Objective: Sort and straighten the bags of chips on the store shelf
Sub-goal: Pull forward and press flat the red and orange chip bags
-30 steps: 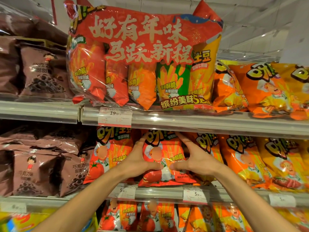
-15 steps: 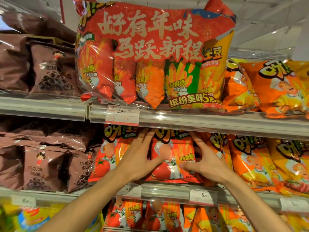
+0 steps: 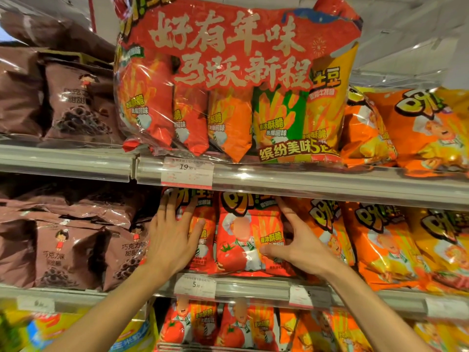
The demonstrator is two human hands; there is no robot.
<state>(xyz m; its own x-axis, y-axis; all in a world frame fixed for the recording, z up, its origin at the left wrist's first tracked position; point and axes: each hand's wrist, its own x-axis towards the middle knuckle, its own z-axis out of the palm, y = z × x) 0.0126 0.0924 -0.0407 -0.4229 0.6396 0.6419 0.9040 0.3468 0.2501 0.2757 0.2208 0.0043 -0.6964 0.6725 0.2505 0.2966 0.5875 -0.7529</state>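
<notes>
- Left hand (image 3: pixel 172 240) lies flat, fingers spread, on a red chip bag (image 3: pixel 203 235) on the middle shelf (image 3: pixel 253 288).
- Right hand (image 3: pixel 302 245), spread, thumb and fingers bracket the neighbouring tomato bag (image 3: pixel 243 240).
- Above, a big multipack (image 3: pixel 236 80).

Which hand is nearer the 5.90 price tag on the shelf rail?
Left. The left hand lies just above the 5.90 price tag; the right hand is off to its right.

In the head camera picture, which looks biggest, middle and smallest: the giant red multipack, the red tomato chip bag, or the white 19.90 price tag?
1. Giant red multipack
2. Red tomato chip bag
3. White 19.90 price tag
</notes>
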